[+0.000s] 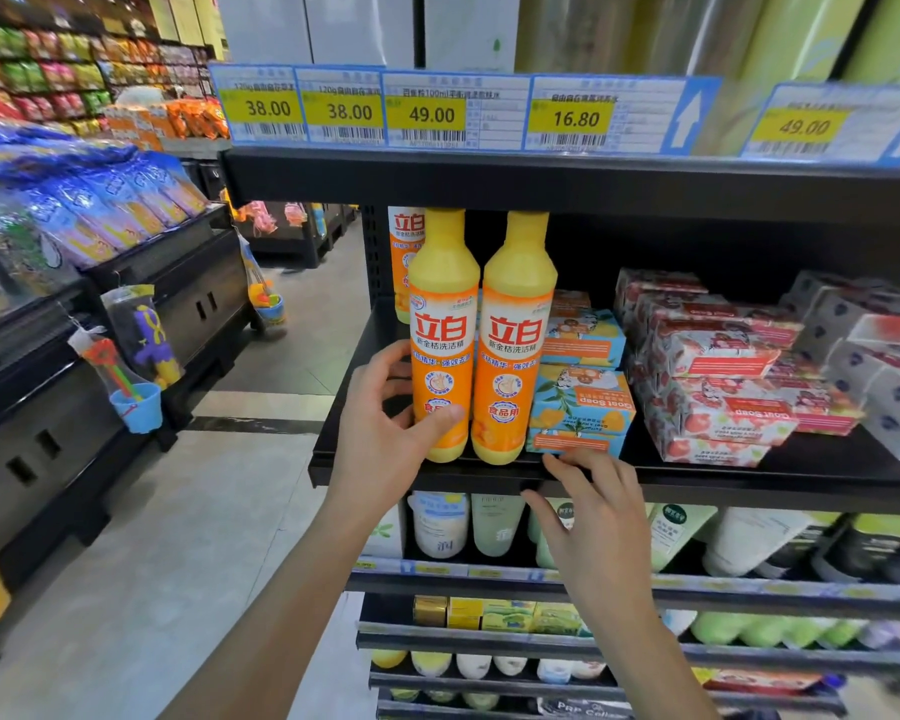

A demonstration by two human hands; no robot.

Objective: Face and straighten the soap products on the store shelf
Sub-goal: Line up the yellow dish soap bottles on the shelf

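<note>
One is free, low in the centre: my right hand [596,517], loosely spread, fingertips at the shelf lip [749,485] just below the blue soap box [583,407]; I can't tell whether they touch it. My left hand [385,428] grips the left detergent bottle [444,335], upright beside its twin [515,345]. Red soap boxes [718,387] lie stacked further right.

Black shelf [749,478]: detergent bottles [510,330], soap boxes [718,387].
</note>
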